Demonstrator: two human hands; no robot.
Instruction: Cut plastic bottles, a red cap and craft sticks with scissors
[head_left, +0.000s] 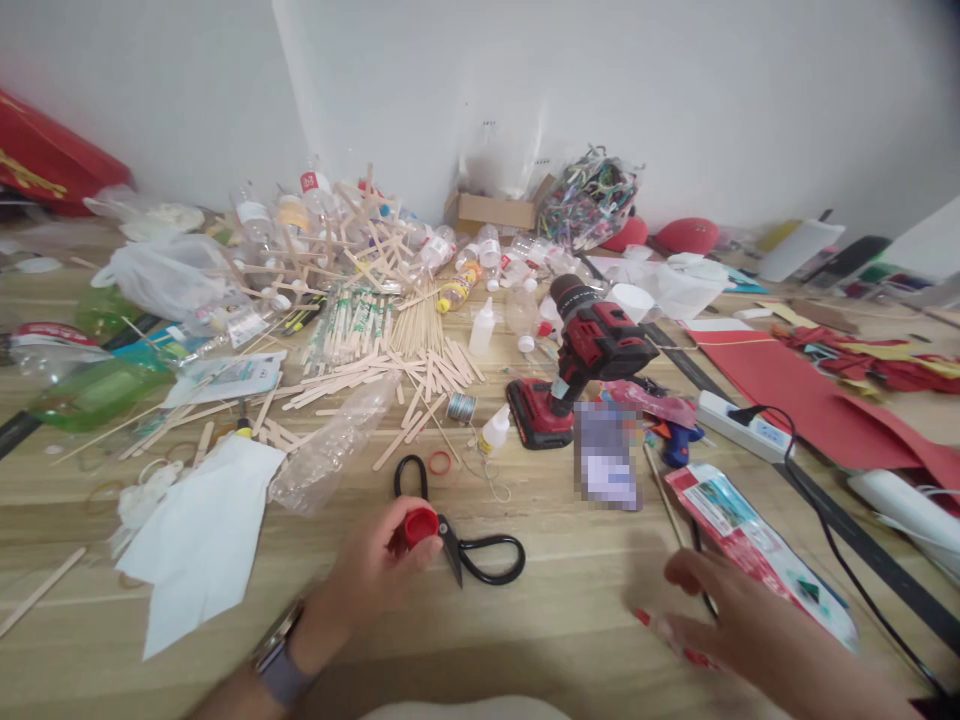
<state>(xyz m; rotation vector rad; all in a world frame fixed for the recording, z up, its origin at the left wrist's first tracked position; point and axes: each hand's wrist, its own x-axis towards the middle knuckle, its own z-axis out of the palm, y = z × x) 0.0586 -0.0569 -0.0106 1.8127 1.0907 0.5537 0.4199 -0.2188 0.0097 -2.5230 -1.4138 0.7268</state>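
Observation:
My left hand (379,560) is closed around a red bottle cap (421,524), its hollow side facing up. Just beyond and beside those fingers lie black-handled scissors (491,560), blades spread, partly hidden by the hand. My right hand (720,610) hovers low at the right, thumb and fingers apart and slightly blurred. Below its fingers is a small red item (699,658), mostly covered, whose kind I cannot make out. A red-and-white plastic packet (750,530) lies under and beyond that hand.
A red cordless drill (589,350) stands upright mid-table. Beyond it are wooden sticks (420,320), plastic bottles (457,285) and a small glue bottle (495,432). To the right sit a power strip (742,425) with a black cord and red sheets (787,400). White paper (202,530) lies left.

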